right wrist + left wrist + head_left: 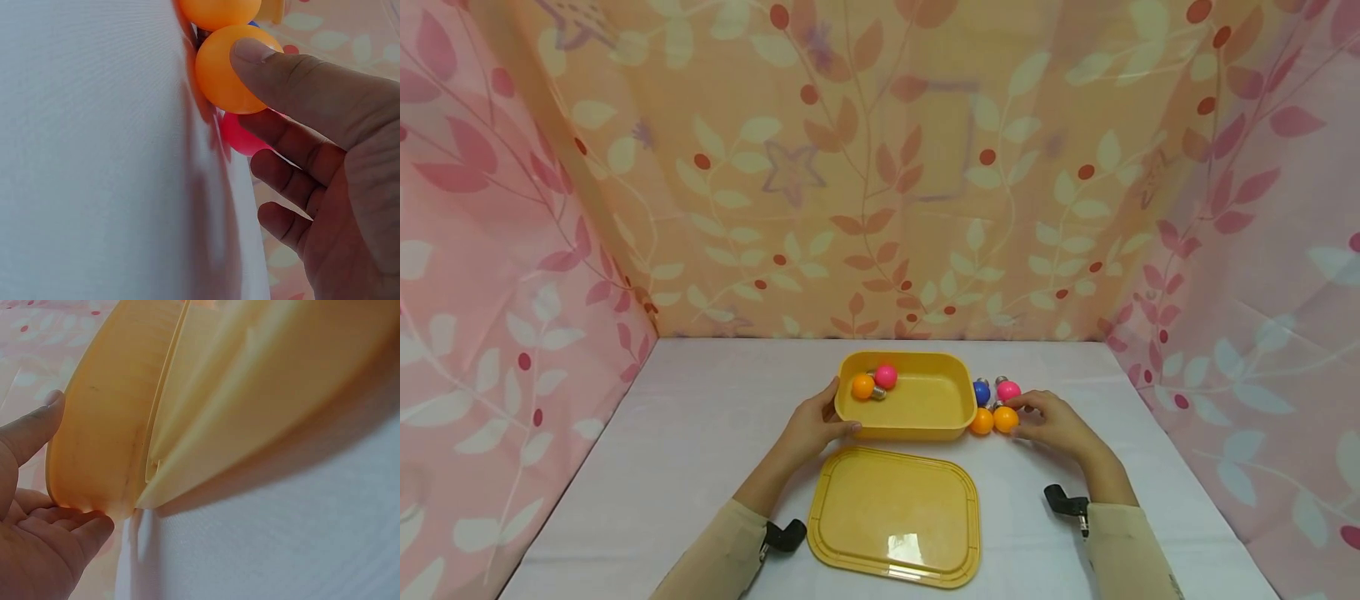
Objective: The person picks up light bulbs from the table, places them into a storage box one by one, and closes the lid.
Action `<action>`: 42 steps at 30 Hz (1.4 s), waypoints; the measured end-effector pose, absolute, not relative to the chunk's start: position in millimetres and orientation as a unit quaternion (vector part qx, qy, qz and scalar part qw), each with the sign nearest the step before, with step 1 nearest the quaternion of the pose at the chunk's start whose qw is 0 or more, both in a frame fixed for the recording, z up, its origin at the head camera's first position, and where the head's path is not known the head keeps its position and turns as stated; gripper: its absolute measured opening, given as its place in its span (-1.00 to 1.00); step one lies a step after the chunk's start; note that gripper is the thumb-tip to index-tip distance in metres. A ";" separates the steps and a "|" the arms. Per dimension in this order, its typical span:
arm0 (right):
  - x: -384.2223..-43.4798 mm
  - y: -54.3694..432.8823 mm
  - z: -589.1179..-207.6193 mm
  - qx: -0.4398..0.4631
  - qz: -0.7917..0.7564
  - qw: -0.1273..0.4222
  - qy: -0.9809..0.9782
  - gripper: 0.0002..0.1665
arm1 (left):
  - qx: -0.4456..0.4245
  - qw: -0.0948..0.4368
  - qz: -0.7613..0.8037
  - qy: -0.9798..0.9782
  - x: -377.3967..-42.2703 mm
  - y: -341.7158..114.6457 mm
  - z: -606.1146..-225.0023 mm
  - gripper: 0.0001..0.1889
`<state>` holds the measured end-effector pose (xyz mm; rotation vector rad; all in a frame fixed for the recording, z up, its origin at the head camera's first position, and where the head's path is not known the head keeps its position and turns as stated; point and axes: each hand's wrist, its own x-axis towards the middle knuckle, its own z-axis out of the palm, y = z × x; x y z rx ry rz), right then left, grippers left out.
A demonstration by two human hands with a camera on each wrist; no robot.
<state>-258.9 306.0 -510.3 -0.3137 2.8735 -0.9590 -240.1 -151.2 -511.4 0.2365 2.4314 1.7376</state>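
Observation:
A yellow plastic container [932, 400] stands on the table with an orange bulb [862, 386] and a pink bulb [887, 377] inside, near its left end. My left hand [814, 425] holds the container's left end, thumb along the front wall and fingers round the side. Just right of the container sit a blue bulb [981, 393], another pink bulb [1009, 390] and two orange ones. My right hand [1054, 423] pinches the right-hand orange bulb [225, 72] between thumb and index finger, the other fingers loosely bent. In the right wrist view that pink bulb [244, 136] shows partly behind the fingers.
A yellow lid [895, 512] lies flat in front of the container, between the forearms. White cloth [685, 467] covers the table. Patterned curtains [880, 208] enclose the back and both sides. Each wrist carries a black camera mount [1066, 502].

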 end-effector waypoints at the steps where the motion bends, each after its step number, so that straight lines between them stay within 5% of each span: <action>1: -259.4 305.9 -511.0 -0.103 -0.313 0.048 0.943 -0.42 | 0.079 0.072 0.580 0.807 -240.1 -151.3 -511.6 0.08; 42: -251.3 315.0 -480.6 -0.141 -0.341 -0.018 0.929 -0.51 | 0.083 0.079 0.589 0.800 -241.9 -150.6 -511.1 0.08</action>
